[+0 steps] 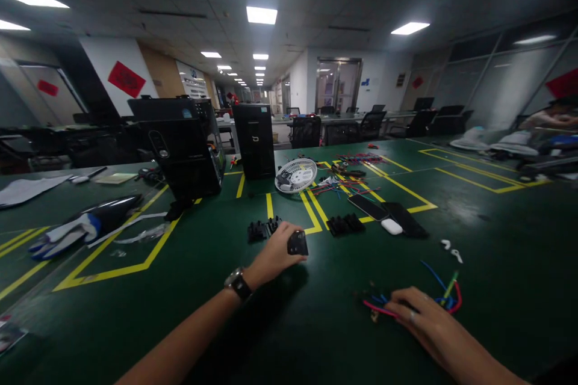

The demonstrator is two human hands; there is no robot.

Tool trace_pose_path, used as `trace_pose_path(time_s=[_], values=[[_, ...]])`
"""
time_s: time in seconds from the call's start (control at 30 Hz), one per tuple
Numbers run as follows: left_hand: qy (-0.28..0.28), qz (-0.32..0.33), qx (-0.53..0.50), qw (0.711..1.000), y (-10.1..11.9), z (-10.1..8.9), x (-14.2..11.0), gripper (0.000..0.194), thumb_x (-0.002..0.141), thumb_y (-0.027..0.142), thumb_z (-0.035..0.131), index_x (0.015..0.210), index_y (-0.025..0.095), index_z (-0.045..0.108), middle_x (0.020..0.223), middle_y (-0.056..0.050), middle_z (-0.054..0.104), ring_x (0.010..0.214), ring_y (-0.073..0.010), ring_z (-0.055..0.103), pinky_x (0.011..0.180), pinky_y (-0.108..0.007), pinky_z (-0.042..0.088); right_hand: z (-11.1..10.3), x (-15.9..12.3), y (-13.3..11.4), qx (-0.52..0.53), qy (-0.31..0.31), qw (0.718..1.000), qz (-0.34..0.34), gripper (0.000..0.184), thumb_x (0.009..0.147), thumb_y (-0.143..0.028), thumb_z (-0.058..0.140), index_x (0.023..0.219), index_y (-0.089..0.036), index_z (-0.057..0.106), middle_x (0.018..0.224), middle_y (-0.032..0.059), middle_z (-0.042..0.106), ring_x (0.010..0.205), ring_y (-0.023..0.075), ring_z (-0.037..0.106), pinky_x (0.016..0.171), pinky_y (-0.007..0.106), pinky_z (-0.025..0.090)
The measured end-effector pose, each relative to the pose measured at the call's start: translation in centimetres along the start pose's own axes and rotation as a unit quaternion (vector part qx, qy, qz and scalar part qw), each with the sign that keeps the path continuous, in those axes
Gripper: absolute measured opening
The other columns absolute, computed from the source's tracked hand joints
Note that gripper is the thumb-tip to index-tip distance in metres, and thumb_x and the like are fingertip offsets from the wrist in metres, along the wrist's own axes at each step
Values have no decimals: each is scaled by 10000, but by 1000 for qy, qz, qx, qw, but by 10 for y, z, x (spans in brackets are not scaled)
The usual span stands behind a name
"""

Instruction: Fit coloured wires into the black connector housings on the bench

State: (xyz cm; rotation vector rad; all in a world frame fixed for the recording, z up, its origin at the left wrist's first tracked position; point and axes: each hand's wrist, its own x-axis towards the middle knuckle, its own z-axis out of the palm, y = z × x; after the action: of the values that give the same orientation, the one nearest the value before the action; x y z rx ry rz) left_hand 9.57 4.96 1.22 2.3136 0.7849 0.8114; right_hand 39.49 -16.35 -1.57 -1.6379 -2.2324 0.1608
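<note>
A small black block-shaped part is gripped in my left hand, held a little above the green table; its exact kind I cannot make out. On that wrist is a dark watch. My right hand is closed on a bundle of coloured wires low over the table, with red, blue and yellow-green ends sticking out on both sides. Just beyond my left hand stand several black parts, and more black parts stand farther right.
Two black computer towers stand at the back left. A white basket and loose wires lie at the back. Phones, a white case and earbuds lie right. Gloves lie left; a person sits far right.
</note>
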Motion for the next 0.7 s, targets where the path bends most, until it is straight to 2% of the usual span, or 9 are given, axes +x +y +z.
trace_pose_path(time_s=[0.1, 0.17, 0.23, 0.33, 0.4, 0.47, 0.57, 0.7], values=[[24, -90, -83, 992, -3, 0, -29, 523, 669, 286, 770, 1149, 221, 572, 1146, -67, 552, 1004, -230, 571, 900, -386, 461, -4, -15, 28, -2, 31, 998, 51, 259, 962, -285, 418, 1077, -238, 645, 1044, 101, 626, 913, 215, 620, 743, 324, 529], [22, -149, -160, 976, -6, 5, -41, 552, 666, 275, 768, 1170, 218, 549, 1136, -69, 572, 917, -209, 601, 789, -349, 506, -7, -13, 31, -18, 24, 998, 56, 261, 958, -297, 428, 1090, -248, 648, 1091, 102, 614, 966, 229, 606, 797, 364, 517], [24, -183, -225, 957, -9, 10, -48, 576, 678, 272, 758, 1198, 225, 514, 1048, -49, 604, 796, -172, 613, 650, -282, 512, -12, -3, 23, -37, 10, 998, 54, 264, 953, -308, 446, 1130, -266, 638, 1143, 97, 599, 1026, 242, 582, 853, 405, 491], [49, -197, -271, 941, -7, 14, -49, 597, 688, 265, 751, 1214, 246, 469, 918, -4, 605, 583, -101, 567, 466, -197, 448, -17, 18, 3, -51, 10, 997, 64, 296, 936, -347, 486, 1200, -281, 603, 1186, 92, 586, 1076, 254, 555, 887, 427, 465], [64, -198, -290, 934, -3, 15, -49, 634, 675, 256, 760, 1222, 264, 438, 952, -1, 593, 500, -70, 531, 388, -178, 416, -16, 29, -7, -57, 16, 995, 75, 307, 924, -368, 504, 1198, -274, 606, 1174, 93, 590, 1063, 258, 558, 867, 420, 469], [71, -196, -307, 929, -1, 14, -49, 660, 652, 256, 778, 1213, 261, 429, 1002, -18, 585, 516, -79, 557, 367, -182, 436, -13, 37, -12, -62, 23, 994, 85, 285, 917, -366, 508, 1145, -251, 635, 1123, 95, 604, 1002, 254, 582, 827, 405, 478], [60, -193, -318, 926, 0, 15, -52, 621, 654, 272, 782, 1171, 227, 441, 933, -21, 598, 548, -103, 591, 387, -194, 478, -8, 45, -12, -57, 22, 993, 103, 234, 911, -325, 500, 1049, -222, 657, 1048, 87, 616, 913, 235, 609, 789, 379, 485], [60, -173, -330, 926, -3, 20, -54, 562, 676, 256, 760, 1117, 238, 412, 945, -9, 581, 502, -82, 592, 379, -191, 492, -7, 52, -12, -46, -3, 991, 125, 174, 886, -276, 489, 909, -210, 648, 986, 75, 623, 868, 224, 620, 754, 353, 489]])
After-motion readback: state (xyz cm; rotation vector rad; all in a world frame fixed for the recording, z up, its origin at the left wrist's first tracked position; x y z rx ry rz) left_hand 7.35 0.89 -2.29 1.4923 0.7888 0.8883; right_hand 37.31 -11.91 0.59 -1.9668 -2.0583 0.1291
